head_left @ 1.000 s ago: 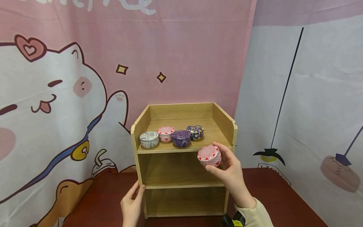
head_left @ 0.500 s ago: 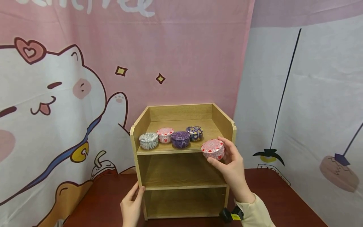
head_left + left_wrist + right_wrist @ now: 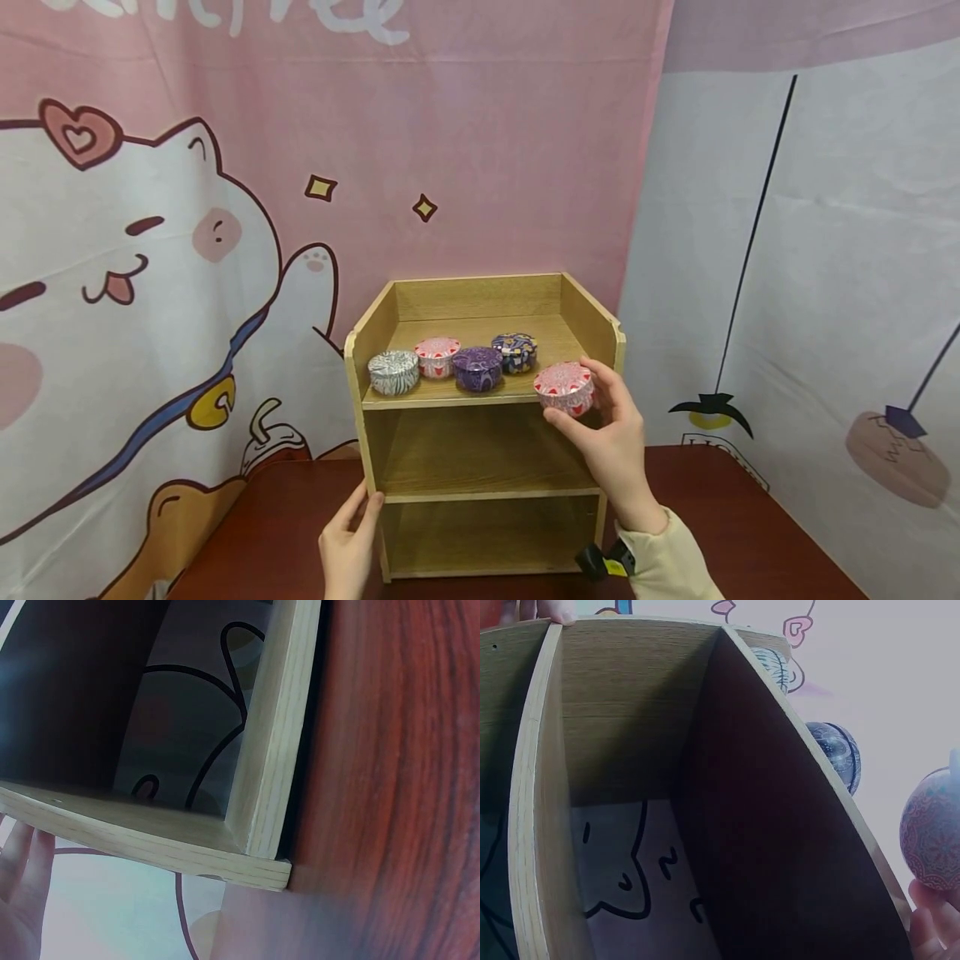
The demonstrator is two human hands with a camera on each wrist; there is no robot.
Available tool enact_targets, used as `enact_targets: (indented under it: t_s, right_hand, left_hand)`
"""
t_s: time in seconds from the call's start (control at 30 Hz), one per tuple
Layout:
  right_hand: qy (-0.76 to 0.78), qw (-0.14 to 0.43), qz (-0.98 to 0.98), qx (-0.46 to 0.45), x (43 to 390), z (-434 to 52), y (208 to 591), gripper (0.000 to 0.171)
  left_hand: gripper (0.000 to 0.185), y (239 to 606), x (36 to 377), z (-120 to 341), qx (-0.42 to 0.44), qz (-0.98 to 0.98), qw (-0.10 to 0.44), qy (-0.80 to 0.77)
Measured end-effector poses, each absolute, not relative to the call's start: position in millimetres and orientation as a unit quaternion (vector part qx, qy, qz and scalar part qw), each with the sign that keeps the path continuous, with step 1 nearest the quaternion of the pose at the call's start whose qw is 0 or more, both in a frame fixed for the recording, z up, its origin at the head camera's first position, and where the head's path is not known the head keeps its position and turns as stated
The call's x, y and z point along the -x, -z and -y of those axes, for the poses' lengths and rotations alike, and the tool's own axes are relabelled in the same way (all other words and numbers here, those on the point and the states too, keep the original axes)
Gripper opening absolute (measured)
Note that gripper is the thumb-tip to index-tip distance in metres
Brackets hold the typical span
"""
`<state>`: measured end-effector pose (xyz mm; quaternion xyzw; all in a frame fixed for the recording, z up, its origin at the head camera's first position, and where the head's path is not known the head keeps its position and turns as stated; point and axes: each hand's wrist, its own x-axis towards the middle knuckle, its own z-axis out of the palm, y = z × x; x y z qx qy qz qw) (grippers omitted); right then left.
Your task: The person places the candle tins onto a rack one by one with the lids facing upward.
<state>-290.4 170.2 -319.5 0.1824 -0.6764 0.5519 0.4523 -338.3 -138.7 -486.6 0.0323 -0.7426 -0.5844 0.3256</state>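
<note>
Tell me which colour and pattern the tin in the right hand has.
The tin has a pink and white patterned lid with red shapes around its edge; the head view shows it best.

1. The right hand (image 3: 611, 429) has risen from in front of the wooden shelf unit's (image 3: 480, 417) middle opening to its top shelf.
2. The pink tin (image 3: 564, 387) it grips has gone up too, now at the top shelf's front right edge, level with the tins there.

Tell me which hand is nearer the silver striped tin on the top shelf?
Left, by a small margin. The left hand rests on the shelf unit's lower left post, below the silver striped tin. The right hand holds a pink tin at the shelf's far right end.
</note>
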Motion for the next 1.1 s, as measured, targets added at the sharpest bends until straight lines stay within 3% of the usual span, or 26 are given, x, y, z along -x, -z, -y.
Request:
enact_targets:
  t_s: [0.23,0.67,1.1]
  right_hand:
    - [-0.518,0.487,0.683,-0.165,274,-159,305,0.070]
    - [-0.443,0.555,0.692,-0.130,305,-170,324,0.076]
    - [-0.407,0.577,0.697,-0.125,312,-169,324,0.078]
  left_hand:
    - [0.037,487,339,139,-0.030,0.738,0.328,0.589]
    - [0.038,488,339,139,-0.036,0.740,0.326,0.586]
    - [0.039,487,338,139,-0.029,0.739,0.315,0.595]
